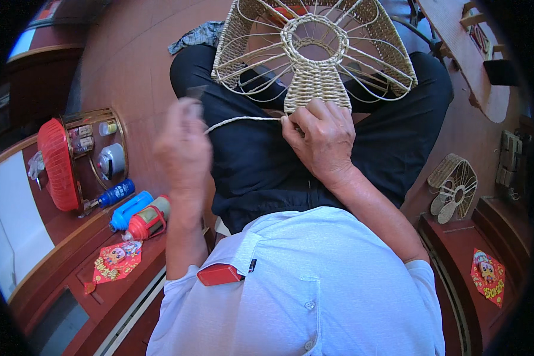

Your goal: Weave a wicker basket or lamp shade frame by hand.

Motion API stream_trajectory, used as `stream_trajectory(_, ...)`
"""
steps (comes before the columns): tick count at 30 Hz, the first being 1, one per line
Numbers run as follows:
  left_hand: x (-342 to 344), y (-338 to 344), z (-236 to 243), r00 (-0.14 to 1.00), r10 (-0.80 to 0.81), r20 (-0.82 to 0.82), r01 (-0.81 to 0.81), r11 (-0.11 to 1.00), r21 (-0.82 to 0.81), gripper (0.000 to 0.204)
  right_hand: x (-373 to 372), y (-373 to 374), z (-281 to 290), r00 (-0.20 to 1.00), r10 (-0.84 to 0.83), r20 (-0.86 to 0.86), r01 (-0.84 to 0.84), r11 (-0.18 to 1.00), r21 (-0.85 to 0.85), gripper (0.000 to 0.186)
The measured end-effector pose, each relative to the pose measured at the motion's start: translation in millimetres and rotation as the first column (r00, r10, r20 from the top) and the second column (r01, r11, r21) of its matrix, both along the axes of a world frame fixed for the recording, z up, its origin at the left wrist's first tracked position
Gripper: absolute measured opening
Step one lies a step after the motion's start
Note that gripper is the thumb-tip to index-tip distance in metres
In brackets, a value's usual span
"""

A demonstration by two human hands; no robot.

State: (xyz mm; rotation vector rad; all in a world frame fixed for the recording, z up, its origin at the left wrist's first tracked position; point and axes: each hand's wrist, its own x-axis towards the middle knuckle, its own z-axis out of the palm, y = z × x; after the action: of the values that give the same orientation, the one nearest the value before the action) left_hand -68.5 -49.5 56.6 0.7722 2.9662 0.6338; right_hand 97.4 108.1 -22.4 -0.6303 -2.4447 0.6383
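A woven straw chair-shaped frame (316, 89), with a round ring and wire spokes fanning to basketry sides, rests across my lap. My right hand (321, 139) grips the lower end of its narrow woven panel, thumb and fingers pressed together there. From beside that thumb a twisted straw cord (243, 118) runs left over my dark trousers into my left hand (185, 145). The left hand is raised and smeared by motion, its fingers curled where the cord meets it. A blurred greyish patch shows above those fingers; I cannot make out what it is.
A smaller woven piece (456, 190) lies at the right. On the left are a red plastic basket (59, 165), a shelf rack with jars, a blue bottle (117, 192) and thermos flasks (148, 219). A wooden bench (469, 59) stands at the far right, a crumpled cloth (197, 37) beyond my knee.
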Motion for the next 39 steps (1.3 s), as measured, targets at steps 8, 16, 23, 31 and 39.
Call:
stream_trajectory(8,64,12,-40,0.691,-0.279,0.667,-0.040,0.906,0.421,0.027,-2,0,-2,1.000,-0.004,-0.026,0.004,1.000,0.008,0.019)
stream_trajectory(16,81,27,-78,0.439,-0.370,0.819,-0.406,0.731,0.548,0.030,1,2,-1,0.999,0.028,-0.019,-0.028,1.000,-0.005,0.017)
stream_trajectory(23,75,37,-92,0.156,-0.599,0.785,-0.624,0.557,0.549,0.032,12,9,7,0.992,0.099,-0.084,-0.109,0.985,-0.131,0.014)
stream_trajectory(31,79,44,-103,0.070,-0.665,0.744,-0.706,0.494,0.508,0.030,15,16,26,0.987,0.162,0.010,-0.154,0.955,-0.253,0.016)
stream_trajectory(39,79,40,-110,0.119,-0.671,0.732,-0.636,0.515,0.575,0.029,5,28,40,0.933,0.251,0.257,-0.176,0.943,-0.283,0.011)
